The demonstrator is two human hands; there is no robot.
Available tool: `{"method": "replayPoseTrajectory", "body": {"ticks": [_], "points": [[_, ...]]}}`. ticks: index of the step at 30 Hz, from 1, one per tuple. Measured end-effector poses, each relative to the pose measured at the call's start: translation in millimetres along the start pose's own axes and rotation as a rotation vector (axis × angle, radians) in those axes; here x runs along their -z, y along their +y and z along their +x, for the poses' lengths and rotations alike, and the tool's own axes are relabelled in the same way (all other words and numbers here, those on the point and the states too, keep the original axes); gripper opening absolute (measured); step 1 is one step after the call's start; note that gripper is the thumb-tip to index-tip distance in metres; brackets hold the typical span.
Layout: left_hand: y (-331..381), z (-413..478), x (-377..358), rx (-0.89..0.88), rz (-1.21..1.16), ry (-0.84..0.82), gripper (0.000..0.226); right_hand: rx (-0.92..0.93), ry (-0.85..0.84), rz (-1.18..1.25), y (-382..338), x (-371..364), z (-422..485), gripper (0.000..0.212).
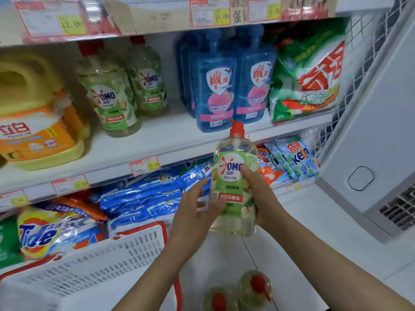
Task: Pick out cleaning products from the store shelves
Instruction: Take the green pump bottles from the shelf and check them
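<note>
while the right hand (258, 196) curls fingers and thumb round its right side, the clear bottle (233, 182) of pale yellow liquid is held upright in front of the lower shelves, with a red cap and a green label reading "omo". the left hand (195, 212) rests nearly straight fingers against its left side. matching shelf bottles (110, 102) read "omo", a bag (45, 234) "tide", a price tag (144, 164) "10.00".

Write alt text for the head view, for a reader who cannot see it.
A person's right grip holds a red-capped OMO bottle upright before store shelves, the left grip touching its side. Behind stand more OMO bottles, blue bottles and detergent bags; a white basket sits lower left, two red-capped bottles below.
</note>
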State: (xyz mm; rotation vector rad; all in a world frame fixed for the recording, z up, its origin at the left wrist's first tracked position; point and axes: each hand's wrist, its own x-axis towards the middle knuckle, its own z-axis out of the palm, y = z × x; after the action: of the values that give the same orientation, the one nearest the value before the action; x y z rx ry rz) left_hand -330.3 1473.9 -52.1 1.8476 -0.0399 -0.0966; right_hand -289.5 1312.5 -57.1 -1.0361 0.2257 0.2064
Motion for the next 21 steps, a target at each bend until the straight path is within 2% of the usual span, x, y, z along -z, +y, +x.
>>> {"method": "replayPoseTrajectory", "body": {"ticks": [2, 4, 6, 8, 10, 11, 14, 17, 19, 21], "points": [[-2.6, -4.2, -13.4, -0.031, 0.112, -0.072, 0.081, 0.103, 0.052, -0.058, 2.3, -2.1, -0.3, 0.056], [-6.8, -5.8, -23.9, -0.02, 0.155, -0.077, 0.094, 0.123, 0.069, -0.12, 0.3, -4.8, -2.5, 0.054], [-9.9, -4.3, -21.2, 0.033, 0.044, -0.03, 0.085, 0.119, 0.041, -0.26, -7.6, -3.0, -2.8, 0.062], [-13.6, -0.6, -9.4, 0.102, -0.148, -0.099, 0.077, 0.137, -0.003, -0.377, -20.0, -0.2, -1.4, 0.062], [-17.2, 4.1, 1.8, 0.148, -0.363, -0.268, 0.061, 0.106, -0.023, -0.334, -25.2, 2.2, 2.6, 0.057], [-17.8, 4.0, 4.3, 0.16, -0.441, -0.355, 0.052, 0.068, -0.046, -0.306, -24.4, 3.3, 4.2, 0.062], [-19.5, 0.1, 2.4, 0.218, -0.481, -0.481, 0.041, -0.014, -0.14, -0.201, -17.4, -0.9, 2.0, 0.071], [-23.7, 2.0, 5.3, 0.22, -0.422, -0.547, 0.047, 0.054, -0.022, -0.146, -18.6, -2.9, 1.2, 0.078], [-21.2, 5.0, 9.7, 0.18, -0.412, -0.552, 0.058, 0.179, 0.094, -0.225, -18.6, -1.3, 2.8, 0.076], [-20.6, 7.2, 9.4, 0.152, -0.357, -0.499, 0.062, 0.251, 0.134, -0.307, -17.7, -3.1, 1.6, 0.076]]}}
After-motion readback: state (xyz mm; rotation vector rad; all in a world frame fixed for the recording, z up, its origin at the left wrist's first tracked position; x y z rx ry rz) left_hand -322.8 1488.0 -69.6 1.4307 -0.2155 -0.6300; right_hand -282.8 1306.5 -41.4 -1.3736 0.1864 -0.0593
